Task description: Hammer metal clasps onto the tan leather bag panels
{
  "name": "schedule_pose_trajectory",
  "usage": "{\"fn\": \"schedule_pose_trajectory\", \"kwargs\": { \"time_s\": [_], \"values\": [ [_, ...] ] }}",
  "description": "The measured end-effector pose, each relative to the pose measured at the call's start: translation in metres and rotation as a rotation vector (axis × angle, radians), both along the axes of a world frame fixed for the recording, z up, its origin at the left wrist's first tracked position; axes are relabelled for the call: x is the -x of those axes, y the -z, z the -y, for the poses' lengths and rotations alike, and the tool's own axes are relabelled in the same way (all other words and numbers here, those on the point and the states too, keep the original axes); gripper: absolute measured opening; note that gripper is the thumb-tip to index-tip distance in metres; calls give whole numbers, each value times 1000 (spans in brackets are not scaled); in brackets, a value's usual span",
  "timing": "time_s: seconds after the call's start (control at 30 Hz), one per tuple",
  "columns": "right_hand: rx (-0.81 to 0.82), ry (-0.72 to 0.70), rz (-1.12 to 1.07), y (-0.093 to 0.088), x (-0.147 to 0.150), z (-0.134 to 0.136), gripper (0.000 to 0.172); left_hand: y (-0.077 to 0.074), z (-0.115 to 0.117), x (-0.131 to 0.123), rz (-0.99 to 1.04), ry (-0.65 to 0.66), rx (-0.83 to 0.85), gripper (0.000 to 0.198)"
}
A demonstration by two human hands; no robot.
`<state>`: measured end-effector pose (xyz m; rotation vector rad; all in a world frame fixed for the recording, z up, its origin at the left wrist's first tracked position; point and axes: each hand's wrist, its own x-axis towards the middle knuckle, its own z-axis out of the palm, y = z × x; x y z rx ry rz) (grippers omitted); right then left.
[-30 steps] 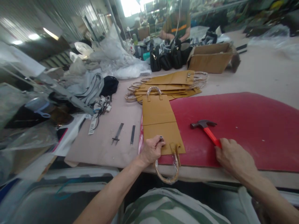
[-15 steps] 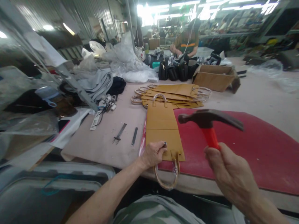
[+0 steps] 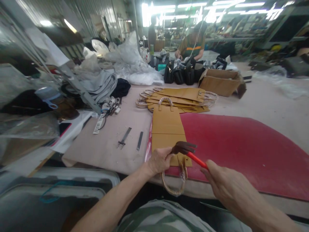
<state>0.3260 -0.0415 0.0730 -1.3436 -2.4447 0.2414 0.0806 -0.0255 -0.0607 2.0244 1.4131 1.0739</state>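
The right hand (image 3: 224,187) had its grip wrapped round the red handle of a hammer (image 3: 187,150), and the head was down on the near end of the tan leather piece (image 3: 167,133). The left hand (image 3: 158,160) pinched something small right under the hammer head, can't tell what. That piece lay on the left edge of the red mat (image 3: 241,145), its looped handle (image 3: 174,180) hanging off the counter (image 3: 116,141) edge.

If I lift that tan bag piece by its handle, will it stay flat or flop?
The tan bag piece probably bends at its crease rather than staying flat. It looks thin, so likely light. The looped handle overhangs the table edge holding its curve, so it seems fairly stiff.
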Motion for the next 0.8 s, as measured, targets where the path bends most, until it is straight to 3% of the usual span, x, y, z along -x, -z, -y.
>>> {"fn": "schedule_pose_trajectory", "kwargs": {
  "time_s": [0.17,0.23,0.3,0.37,0.43,0.57,0.63,0.73,0.77,0.8],
  "values": [
    [337,179,-54,24,-28,-21,37,-1,1,-1,9,-7,-35,11],
    [458,261,-95,42,-44,-33,40,-3,2,-2,26,-4,-51,11],
    [463,369,-78,64,-59,-46,41,-4,2,-3,28,-10,-61,11],
    [284,466,63,83,-68,-57,35,-5,2,-4,17,-22,-74,12],
    [17,467,182,95,-66,-61,32,-5,2,-5,0,-35,-91,13],
    [-395,244,108,113,-25,-46,35,-4,6,-9,-54,-88,-97,15],
    [-431,89,4,124,7,-31,37,-3,8,-12,-99,-54,-105,14],
    [-379,-21,-68,142,44,-12,44,-2,5,-11,-133,216,-145,10],
    [-371,-17,-83,147,50,-8,48,-3,2,-7,-75,209,-127,12],
    [-372,7,-97,151,53,-5,50,-3,-3,-2,32,104,-84,16]
  ]
}}
